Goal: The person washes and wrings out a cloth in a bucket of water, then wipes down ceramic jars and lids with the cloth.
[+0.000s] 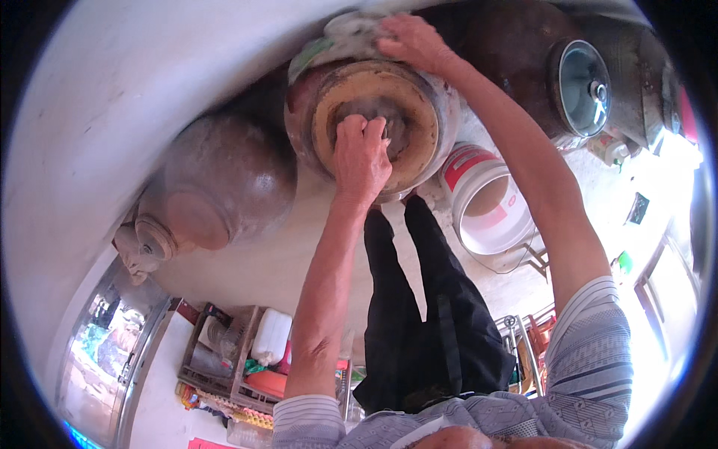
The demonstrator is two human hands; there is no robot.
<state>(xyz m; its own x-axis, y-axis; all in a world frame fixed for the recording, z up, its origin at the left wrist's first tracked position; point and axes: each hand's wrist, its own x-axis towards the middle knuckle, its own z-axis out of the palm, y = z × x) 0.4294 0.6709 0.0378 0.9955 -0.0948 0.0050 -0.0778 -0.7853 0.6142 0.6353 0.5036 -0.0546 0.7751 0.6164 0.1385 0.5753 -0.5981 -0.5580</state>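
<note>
Straight in front of me stands a large round jar (298,126) with a wide tan rim (419,104) around a dark opening. My left hand (363,154) is over that opening, fingers curled down; what lies under the fingers is hidden, so a hold cannot be made out. Beyond the jar, my right hand (412,44) touches a pale, soft bundle (353,33), perhaps a bag or cloth. Its fingertips are blurred, and I cannot tell whether they grip it. A green patch shows at the bundle's left side.
A brown glazed jar (241,168) stands left; a dark jar (505,73) with a glass lid (583,87) is at right. A white plastic bucket (493,236) sits near my feet. Behind me are plastic crates (238,359) holding a white jug (272,337). A wall (140,73) curves along the left.
</note>
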